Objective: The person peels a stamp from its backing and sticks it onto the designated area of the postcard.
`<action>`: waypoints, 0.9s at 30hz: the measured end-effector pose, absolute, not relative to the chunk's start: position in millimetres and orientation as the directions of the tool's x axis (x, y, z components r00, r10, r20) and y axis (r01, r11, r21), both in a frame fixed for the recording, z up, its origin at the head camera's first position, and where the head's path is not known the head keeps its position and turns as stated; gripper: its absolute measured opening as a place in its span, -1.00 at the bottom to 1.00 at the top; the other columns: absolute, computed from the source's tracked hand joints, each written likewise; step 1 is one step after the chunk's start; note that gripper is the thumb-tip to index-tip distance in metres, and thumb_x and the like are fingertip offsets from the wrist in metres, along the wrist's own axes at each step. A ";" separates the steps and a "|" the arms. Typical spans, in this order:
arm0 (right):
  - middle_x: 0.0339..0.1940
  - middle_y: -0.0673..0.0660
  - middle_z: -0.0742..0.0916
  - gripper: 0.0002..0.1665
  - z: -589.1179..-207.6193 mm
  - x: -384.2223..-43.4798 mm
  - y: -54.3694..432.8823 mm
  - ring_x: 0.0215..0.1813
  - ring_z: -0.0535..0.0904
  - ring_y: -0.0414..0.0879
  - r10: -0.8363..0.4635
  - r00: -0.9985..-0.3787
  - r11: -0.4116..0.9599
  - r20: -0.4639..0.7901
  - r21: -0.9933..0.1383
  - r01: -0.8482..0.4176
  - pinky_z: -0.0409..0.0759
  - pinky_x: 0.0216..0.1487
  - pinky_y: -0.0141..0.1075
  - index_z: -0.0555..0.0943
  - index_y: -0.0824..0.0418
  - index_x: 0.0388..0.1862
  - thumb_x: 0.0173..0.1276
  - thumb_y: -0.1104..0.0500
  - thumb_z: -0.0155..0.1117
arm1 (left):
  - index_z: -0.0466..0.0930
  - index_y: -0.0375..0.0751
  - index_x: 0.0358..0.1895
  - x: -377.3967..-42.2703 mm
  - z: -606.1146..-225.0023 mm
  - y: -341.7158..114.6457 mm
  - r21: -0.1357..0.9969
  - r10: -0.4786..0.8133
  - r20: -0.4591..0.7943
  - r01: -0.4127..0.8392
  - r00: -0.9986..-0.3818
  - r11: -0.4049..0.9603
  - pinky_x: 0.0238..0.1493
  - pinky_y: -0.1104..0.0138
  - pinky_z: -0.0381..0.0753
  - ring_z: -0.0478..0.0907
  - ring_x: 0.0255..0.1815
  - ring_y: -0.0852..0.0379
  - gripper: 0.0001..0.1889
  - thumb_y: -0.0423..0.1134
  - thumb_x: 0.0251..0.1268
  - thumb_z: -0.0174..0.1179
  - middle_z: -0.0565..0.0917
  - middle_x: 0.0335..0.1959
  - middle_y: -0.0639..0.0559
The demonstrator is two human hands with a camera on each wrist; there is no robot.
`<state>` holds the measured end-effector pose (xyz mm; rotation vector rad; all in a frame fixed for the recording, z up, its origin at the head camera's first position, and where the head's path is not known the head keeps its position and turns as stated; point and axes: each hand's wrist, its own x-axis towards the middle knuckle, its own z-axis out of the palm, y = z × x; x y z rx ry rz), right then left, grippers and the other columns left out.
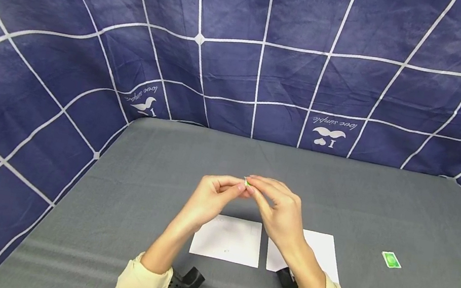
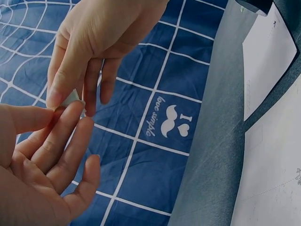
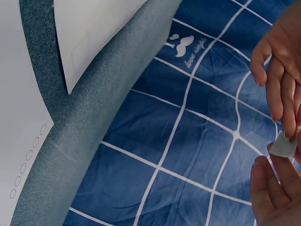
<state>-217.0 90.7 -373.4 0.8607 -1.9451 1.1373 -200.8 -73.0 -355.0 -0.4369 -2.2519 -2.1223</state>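
Note:
Raised over the table, my left hand (image 1: 212,202) and my right hand (image 1: 282,214) meet at the fingertips. Between them they pinch a small green stamp-like sticker (image 1: 247,183), mostly covered by the fingers. Its pale back (image 3: 283,147) shows as a little triangle in the right wrist view. In the left wrist view a pale corner (image 2: 71,97) pokes out beside the thumb, while the other fingers of the left hand spread loosely. Below the hands lie two white envelopes, one at left (image 1: 227,239) and one at right (image 1: 323,250), the latter partly behind the right forearm.
A second green, white-edged sticker (image 1: 391,260) lies on the grey cloth-covered table (image 1: 150,176) at the right. Blue cloth with white grid lines (image 1: 288,77) hangs behind and at both sides. Black straps (image 1: 185,282) are on the wrists.

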 end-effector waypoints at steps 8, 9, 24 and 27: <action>-0.24 0.14 0.76 -0.75 -374.2 -218.1 91.7 -0.15 0.68 0.03 -0.219 -0.490 0.382 0.844 -0.388 -0.839 0.58 -0.06 -0.16 0.75 0.33 -0.25 0.02 0.45 0.46 | 0.64 -0.52 -0.15 -201.1 -354.9 -74.0 0.978 0.180 0.190 0.202 -0.965 0.048 0.02 0.23 0.54 0.67 -0.19 0.02 -0.81 -0.42 0.33 0.13 0.71 -0.29 -0.20; -0.24 0.14 0.76 -0.74 -374.4 -218.2 91.8 -0.16 0.68 0.03 -0.223 -0.486 0.382 0.845 -0.383 -0.841 0.59 -0.06 -0.16 0.75 0.33 -0.25 0.01 0.45 0.46 | 0.64 -0.52 -0.16 -201.1 -355.0 -74.0 0.978 0.178 0.189 0.201 -0.966 0.052 0.02 0.23 0.54 0.67 -0.19 0.03 -0.81 -0.42 0.33 0.13 0.71 -0.30 -0.19; -0.33 0.10 0.77 -0.77 -375.9 -216.9 91.8 -0.21 0.69 -0.03 -0.232 -0.512 0.447 0.827 -0.377 -0.811 0.63 -0.22 -0.18 0.74 0.31 -0.24 0.07 0.40 0.46 | 0.67 -0.46 -0.19 -202.7 -357.4 -71.9 0.978 0.154 0.176 0.191 -0.972 0.087 0.02 0.23 0.54 0.67 -0.21 0.03 -0.83 -0.40 0.34 0.13 0.71 -0.33 -0.18; -0.31 0.10 0.77 -0.81 -374.7 -215.6 91.2 -0.19 0.70 -0.05 -0.210 -0.569 0.430 0.795 -0.448 -0.784 0.64 -0.22 -0.20 0.74 0.31 -0.24 0.12 0.38 0.43 | 0.66 -0.46 -0.19 -202.9 -358.3 -71.0 0.968 0.152 0.213 0.230 -0.965 0.100 0.00 0.24 0.55 0.67 -0.22 0.02 -0.82 -0.38 0.34 0.14 0.71 -0.33 -0.19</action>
